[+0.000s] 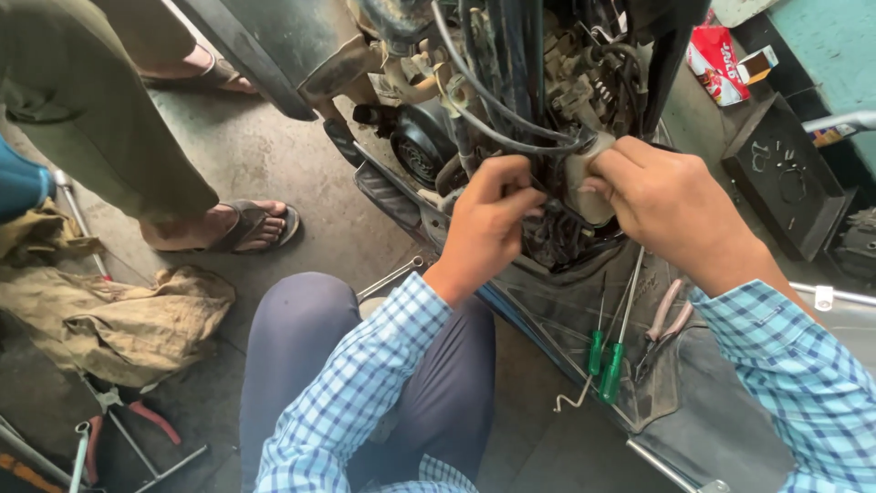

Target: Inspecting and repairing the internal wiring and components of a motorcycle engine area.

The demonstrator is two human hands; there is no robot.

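Note:
I crouch at an opened scooter [511,100] whose engine bay shows cables and hoses. My left hand [488,224] pinches a black part among the wiring at the bay's lower edge. My right hand [662,201] grips a pale grey plastic part [584,178] just to the right of it. Black cables [497,128] loop over both hands. What the fingertips hold deeper inside is hidden.
Two green-handled screwdrivers [604,361] and pink-handled pliers [664,319] lie on the scooter's footboard. Another person's sandalled foot [239,226] stands left. A dirty rag [114,319], red-handled pliers [137,415] and metal rods lie on the floor. A red packet [718,62] sits far right.

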